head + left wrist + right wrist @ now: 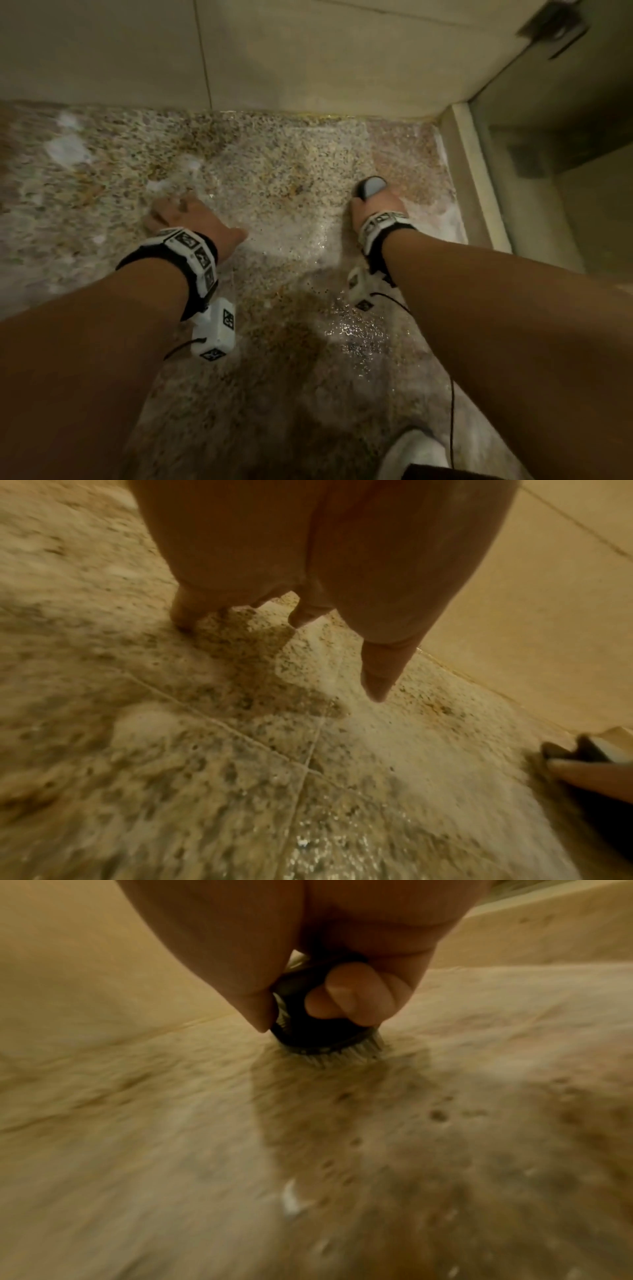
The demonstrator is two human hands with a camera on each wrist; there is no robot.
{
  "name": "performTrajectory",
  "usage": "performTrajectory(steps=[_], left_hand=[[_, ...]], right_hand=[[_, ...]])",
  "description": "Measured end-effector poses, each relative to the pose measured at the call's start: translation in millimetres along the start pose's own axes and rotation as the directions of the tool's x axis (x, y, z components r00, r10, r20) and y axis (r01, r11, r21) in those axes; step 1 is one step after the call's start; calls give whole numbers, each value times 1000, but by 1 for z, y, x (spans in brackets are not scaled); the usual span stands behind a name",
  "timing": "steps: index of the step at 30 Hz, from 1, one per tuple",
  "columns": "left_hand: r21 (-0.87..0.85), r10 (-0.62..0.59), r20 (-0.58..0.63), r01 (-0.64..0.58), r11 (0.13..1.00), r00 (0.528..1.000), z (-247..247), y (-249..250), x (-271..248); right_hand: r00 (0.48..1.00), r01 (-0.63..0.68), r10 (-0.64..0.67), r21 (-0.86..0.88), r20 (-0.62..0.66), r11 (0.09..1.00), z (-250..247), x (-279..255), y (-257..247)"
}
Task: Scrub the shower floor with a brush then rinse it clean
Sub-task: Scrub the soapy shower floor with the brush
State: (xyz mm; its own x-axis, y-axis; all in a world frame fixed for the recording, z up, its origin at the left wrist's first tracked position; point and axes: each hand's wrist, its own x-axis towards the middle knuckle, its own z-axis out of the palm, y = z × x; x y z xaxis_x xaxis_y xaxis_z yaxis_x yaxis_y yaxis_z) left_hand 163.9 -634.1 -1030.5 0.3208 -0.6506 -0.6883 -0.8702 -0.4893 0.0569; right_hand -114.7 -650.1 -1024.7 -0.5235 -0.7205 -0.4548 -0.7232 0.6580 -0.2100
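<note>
Head view: right hand (375, 205) at 3 o'clock, fingers curled round black brush (308, 1020), bristles down on wet speckled shower floor (291, 164). Left hand (191, 216) at 9 o'clock, fingers spread, fingertips touching floor, holding nothing.

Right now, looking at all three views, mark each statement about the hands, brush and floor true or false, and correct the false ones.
1. The right hand grips the brush. True.
2. The brush bristles are lifted well clear of the floor. False: in the right wrist view the bristles meet the floor.
3. The left hand holds a sponge. False: it holds nothing; its fingers reach down to the floor.
4. The floor is wet and foamy. True: it shows glistening water and white suds.
5. The brush is near the left wall. False: it works on the person's right, near the raised curb.
</note>
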Motion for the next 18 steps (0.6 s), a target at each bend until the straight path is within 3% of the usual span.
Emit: performTrajectory(steps=[3,5,8,12,15,18], left_hand=[[50,-5,-14,6,999,1000,1,6,-4],[57,-25,-13,26,998,1000,4,11,-4],[55,-56,-16,57,997,998,7,16,-3],[62,-53,-29,54,997,998,11,16,-2],[67,-27,-43,29,997,999,13,10,-3],[46,9,-48,-7,999,999,10,-1,-2]], right_hand=[[984,176,-175,-68,22,982,16,-25,-12],[951,299,-285,-113,122,948,19,-50,3],[929,341,-296,-204,220,918,8,-68,54],[998,36,-28,-187,48,982,-27,-50,123],[987,-158,152,-116,-56,981,-35,-21,134],[955,-275,279,51,-98,960,-30,1,104]])
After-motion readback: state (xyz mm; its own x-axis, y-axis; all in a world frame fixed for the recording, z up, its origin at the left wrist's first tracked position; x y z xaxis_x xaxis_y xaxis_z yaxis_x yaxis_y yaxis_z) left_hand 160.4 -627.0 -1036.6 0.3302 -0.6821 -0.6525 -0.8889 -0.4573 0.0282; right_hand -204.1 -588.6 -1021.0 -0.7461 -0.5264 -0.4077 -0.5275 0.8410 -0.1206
